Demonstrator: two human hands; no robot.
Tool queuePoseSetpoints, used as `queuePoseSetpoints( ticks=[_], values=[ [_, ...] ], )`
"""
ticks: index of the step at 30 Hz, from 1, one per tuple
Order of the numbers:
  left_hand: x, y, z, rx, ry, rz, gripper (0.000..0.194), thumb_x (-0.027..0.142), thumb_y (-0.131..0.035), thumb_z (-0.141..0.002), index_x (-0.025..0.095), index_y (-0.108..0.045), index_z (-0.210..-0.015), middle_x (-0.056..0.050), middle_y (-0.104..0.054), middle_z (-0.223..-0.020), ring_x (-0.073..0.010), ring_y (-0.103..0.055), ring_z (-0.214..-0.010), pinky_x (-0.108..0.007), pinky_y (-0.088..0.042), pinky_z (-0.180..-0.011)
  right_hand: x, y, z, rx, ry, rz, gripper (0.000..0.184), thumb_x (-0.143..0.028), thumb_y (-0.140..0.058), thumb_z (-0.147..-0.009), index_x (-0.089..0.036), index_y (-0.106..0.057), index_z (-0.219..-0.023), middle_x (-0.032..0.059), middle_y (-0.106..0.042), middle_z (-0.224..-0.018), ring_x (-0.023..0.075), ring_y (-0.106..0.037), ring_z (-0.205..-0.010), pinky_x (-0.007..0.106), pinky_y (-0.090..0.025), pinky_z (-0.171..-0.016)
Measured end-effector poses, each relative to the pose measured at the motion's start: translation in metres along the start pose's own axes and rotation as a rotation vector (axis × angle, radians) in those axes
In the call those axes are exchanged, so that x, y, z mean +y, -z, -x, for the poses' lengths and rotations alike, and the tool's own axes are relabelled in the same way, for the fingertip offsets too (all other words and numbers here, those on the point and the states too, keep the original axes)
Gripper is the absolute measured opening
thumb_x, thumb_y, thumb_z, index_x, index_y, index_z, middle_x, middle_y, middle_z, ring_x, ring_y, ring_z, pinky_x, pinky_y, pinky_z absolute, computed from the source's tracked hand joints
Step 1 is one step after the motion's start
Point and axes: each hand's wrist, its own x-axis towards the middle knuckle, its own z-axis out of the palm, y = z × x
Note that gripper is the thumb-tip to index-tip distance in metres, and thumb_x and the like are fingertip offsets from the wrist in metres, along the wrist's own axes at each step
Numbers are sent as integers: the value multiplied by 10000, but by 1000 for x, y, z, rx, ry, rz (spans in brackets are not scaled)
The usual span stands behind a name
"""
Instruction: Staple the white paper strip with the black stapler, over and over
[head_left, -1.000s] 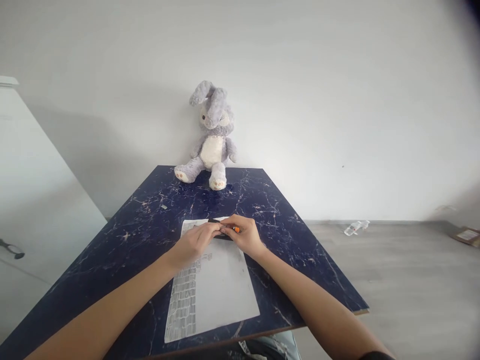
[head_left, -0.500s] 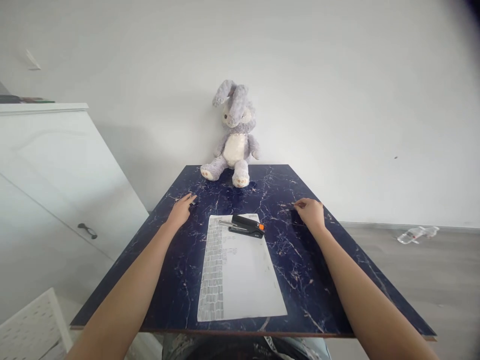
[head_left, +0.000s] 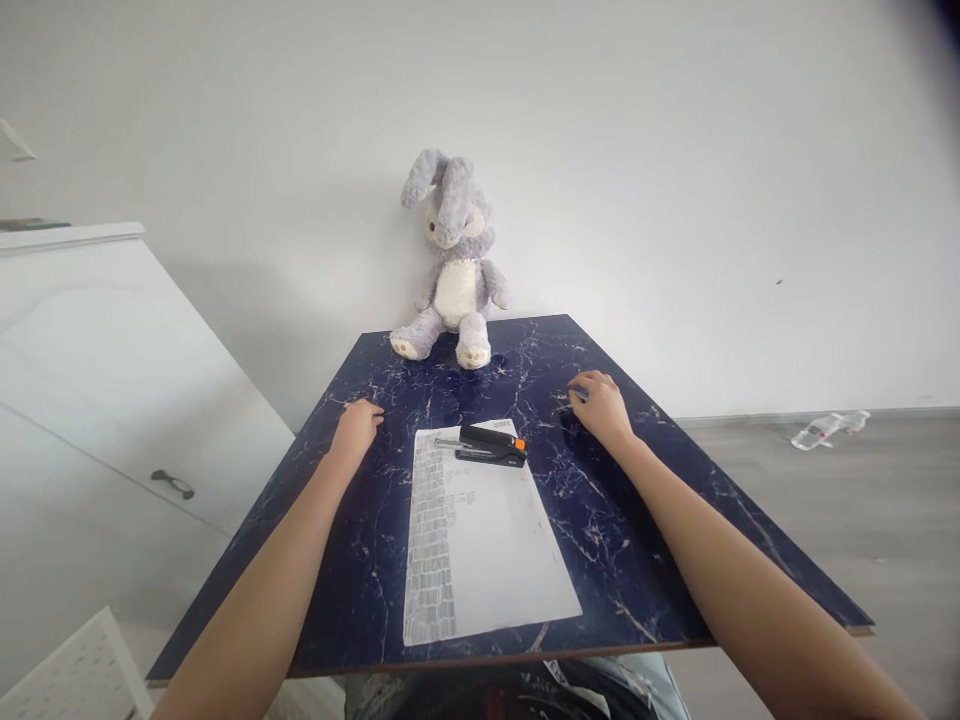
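A black stapler [head_left: 491, 457] with an orange end piece lies opened out near the top of a printed sheet of paper [head_left: 510, 560]. Its metal magazine pokes out to the left between the top arm and the base. Neither hand touches it. My left hand [head_left: 355, 428] rests on the table left of the paper, fingers curled in; whether something small is between them is hidden. To the right of the stapler, my right hand [head_left: 601, 408] has its thumb and fingers drawn together. I cannot make out what it holds, if anything.
A grey plush rabbit [head_left: 456, 285] sits at the far edge of the dark blue marbled table [head_left: 360, 560], against the wall. A white cabinet [head_left: 90, 400] stands at the left. A clear plastic bottle [head_left: 817, 431] lies on the floor at the right.
Both hands have come off the stapler and moved apart to either side, leaving it open on the paper. The left hand's fingers, stretched out half a second ago, are now curled. The view has shifted.
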Motion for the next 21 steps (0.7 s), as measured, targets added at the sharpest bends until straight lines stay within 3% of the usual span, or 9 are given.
queuePoseSetpoints(
  ticks=[4,10,13,16,21],
  values=[
    [0,6,2,-12,22,-24,102,222,-718,-833,206,-742,-735,-95,-733,-798,-271,-699,-815,-357,-512,-808,-7,-2,1,-37,38,-24,285,-203,-488,-916,-184,-763,-986,125,-668,-1130,281,-565,-1083,401,-460,-1004],
    [16,23,12,96,20,10,169,309,-707,-867,207,-659,-741,-104,-735,-900,-285,-677,-979,-376,-492,-901,12,-10,2,-61,-110,164,303,-267,-547,-890,-153,-763,-1070,153,-612,-1088,317,-527,-1090,422,-462,-967],
    [41,27,21,109,1,307,196,397,-641,-927,208,-641,-877,-78,-756,-908,-226,-709,-859,-323,-524,-807,21,-14,2,-155,-147,215,351,-333,-555,-912,-125,-744,-1123,185,-606,-1124,337,-520,-1105,449,-450,-972],
    [74,26,31,29,-32,699,329,507,-748,-826,200,-638,-865,-67,-753,-820,-204,-705,-733,-289,-538,-688,22,-14,2,-162,-151,210,412,-355,-548,-931,-122,-694,-1238,205,-594,-1196,353,-507,-1147,461,-443,-973],
    [115,21,49,-140,-180,787,268,419,-846,-733,197,-700,-767,-95,-772,-936,-244,-732,-875,-351,-565,-839,18,-12,2,-123,-184,165,466,-333,-560,-921,-131,-635,-1333,211,-559,-1267,357,-516,-1160,449,-461,-941]
  ],
)
